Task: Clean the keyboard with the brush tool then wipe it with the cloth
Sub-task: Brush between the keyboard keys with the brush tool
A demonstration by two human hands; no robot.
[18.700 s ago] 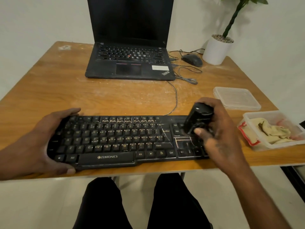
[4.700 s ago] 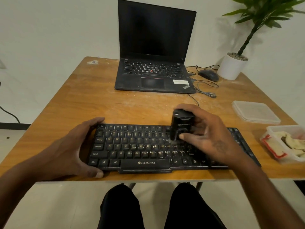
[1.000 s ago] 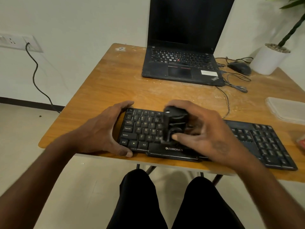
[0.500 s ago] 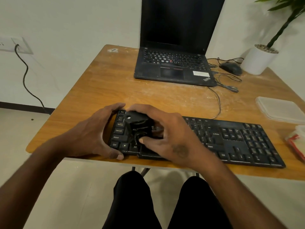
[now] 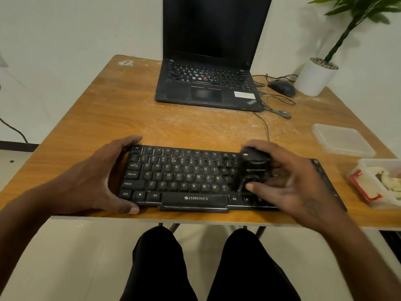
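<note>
1. A long, flat black plastic keyboard with pale key legends (image 5: pixel 184 177) lies along the near edge of a worn orange-brown wooden table (image 5: pixel 121 109), in the lower middle of the frame.
2. The keyboard looks rigid and light, apt to slide on the smooth wood unless braced. Its short ends seem the safest places to hold, since the raised keys give under pressure.
3. The left hand (image 5: pixel 97 181) grasps the keyboard's left end, fingers curled over the far edge and thumb hooked on the near edge, pinning it in place.
4. The right hand (image 5: pixel 288 183) is clenched around a chunky black plastic brush tool (image 5: pixel 255 170), standing upright on the keys right of centre.
5. The fingers wrap the tool's far side and the thumb presses its near face. The bristles are hidden beneath it.
6. The tool seems small, hard and light, easy to steer with one hand by its body.
7. At the right edge of the frame, a clear plastic tub (image 5: pixel 364 187) holds a crumpled pale yellow cloth (image 5: pixel 388 181), soft and limp, best pinched by a fold. It sits untouched, so wiping seems yet to come.
8. The tub's clear flat lid (image 5: pixel 342 140) lies behind it. An open black laptop (image 5: pixel 208 83) stands at the upper centre.
</note>
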